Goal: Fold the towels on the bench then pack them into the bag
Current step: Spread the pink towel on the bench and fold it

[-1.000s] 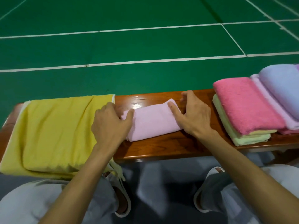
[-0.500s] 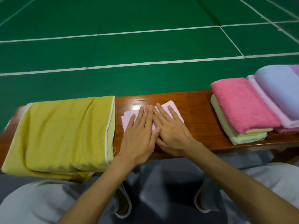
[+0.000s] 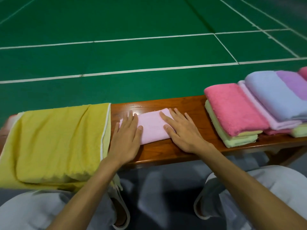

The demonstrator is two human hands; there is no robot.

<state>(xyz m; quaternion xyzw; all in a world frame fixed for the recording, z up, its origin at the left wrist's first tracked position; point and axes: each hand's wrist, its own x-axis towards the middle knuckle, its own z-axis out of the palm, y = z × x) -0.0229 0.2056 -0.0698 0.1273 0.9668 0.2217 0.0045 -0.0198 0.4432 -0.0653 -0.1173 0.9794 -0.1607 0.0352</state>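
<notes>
Head view is showing a light pink towel [image 3: 153, 127] lying folded into a small rectangle on the wooden bench [image 3: 191, 103], roughly in the middle, with the yellow bag [image 3: 54, 138] just to its left and a stack of folded towels [image 3: 235, 112] to its right. Both hands are lying flat on it: the left hand [image 3: 127, 138] is covering its left end, fingers straight and close together, and the right hand [image 3: 181, 130] is pressing its right end, fingers slightly spread, with part of the palm resting on the bench. Neither hand is gripping anything; both are open and palm down.

Judging from the look of it, the towel is thin, soft and very light, so it is likely giving no resistance and would be flopping open if lifted by a single corner. The varnished bench looks slick, so the cloth may be sliding under sideways pressure. A sensible hold would be pinching both short ends at once, or sliding one hand underneath with the other on top, keeping the layers together. The bag's white-trimmed opening is facing the towel, so the carry looks short; the limp bag mouth will probably need lifting with one hand.
</notes>
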